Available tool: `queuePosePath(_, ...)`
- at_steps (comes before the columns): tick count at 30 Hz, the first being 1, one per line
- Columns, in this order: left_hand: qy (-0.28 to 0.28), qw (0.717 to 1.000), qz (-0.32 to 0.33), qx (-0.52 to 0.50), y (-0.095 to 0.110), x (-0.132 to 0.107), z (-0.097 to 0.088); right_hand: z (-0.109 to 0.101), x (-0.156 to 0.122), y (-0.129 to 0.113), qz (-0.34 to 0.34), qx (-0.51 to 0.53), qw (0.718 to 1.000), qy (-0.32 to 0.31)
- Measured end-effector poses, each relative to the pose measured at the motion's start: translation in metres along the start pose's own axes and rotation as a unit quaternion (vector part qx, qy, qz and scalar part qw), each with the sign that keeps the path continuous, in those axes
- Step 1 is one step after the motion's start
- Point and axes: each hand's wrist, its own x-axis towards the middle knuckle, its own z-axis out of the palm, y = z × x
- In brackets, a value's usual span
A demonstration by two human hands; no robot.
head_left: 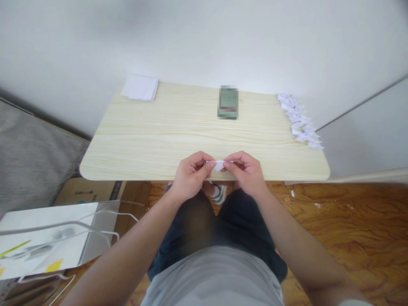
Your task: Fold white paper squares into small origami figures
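Observation:
A small folded piece of white paper (219,165) is held between my two hands, just above the table's front edge. My left hand (194,173) pinches its left end between thumb and fingers. On the other side, my right hand (245,171) grips the right end the same way. The paper's middle shows between my thumbs, coming to a blunt point at the bottom; its ends are hidden by my fingertips.
On the pale wooden table (153,140), a stack of white paper (140,88) lies at the back left. A blurred green rectangular item (228,103) sits at the back middle. Several folded white paper figures (298,119) line the right edge. Boxes and white cables (105,212) are at lower left.

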Motion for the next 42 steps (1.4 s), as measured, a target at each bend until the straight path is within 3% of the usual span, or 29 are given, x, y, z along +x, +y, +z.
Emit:
queuePosePath(10,-0.021,0.997,0.008,0.069,-0.002,-0.003,0.001,-0.001,0.0,-0.002,0.006,-0.065,0.998,-0.006)
queuePosePath(17,-0.016,0.999,0.004,0.044,0.0,-0.003,0.0,0.001,-0.001,-0.005,0.024,-0.051,0.998,0.009)
queuePosePath(25,-0.029,0.999,-0.02,-0.005,0.001,-0.002,-0.002,-0.004,0.001,-0.008,0.037,-0.016,0.999,-0.023)
queuePosePath(36,-0.032,0.997,-0.056,-0.047,0.005,0.005,-0.006,-0.009,0.006,-0.006,0.045,-0.031,0.998,0.001)
queuePosePath(42,-0.008,0.998,-0.037,-0.04,0.005,0.005,-0.008,-0.01,0.008,-0.009,0.04,-0.017,0.999,0.02)
